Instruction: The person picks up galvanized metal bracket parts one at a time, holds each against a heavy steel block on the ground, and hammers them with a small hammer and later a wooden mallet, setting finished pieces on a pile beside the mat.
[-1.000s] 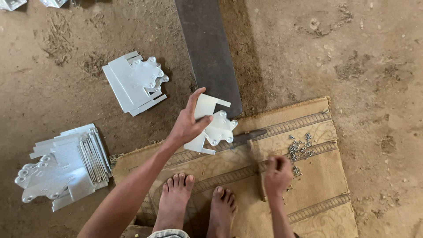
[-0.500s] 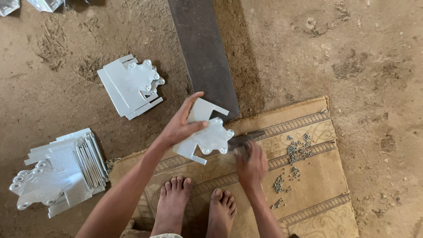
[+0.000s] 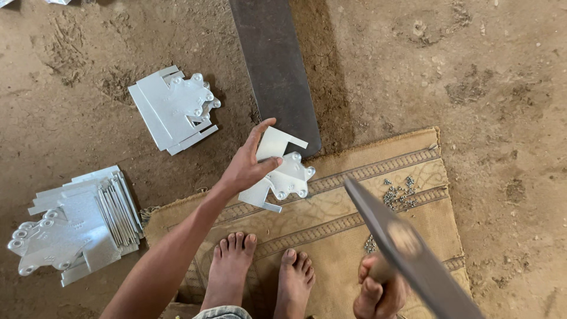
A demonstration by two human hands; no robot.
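Rivets (image 3: 399, 192) dot the mat (image 3: 331, 230); left hand (image 3: 245, 165) grips a plate (image 3: 282, 174), right hand (image 3: 378, 292) clasps a hammer (image 3: 407, 251).

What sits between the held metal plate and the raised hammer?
Head view: only bare patterned mat between the metal plate in the left hand and the hammer; small fasteners lie right.

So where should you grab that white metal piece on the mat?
Probably the plain square end of the metal plate, coming from the left side as the left hand does. The other end has round tabs with holes, and the hammer in the right hand is raised on that side.
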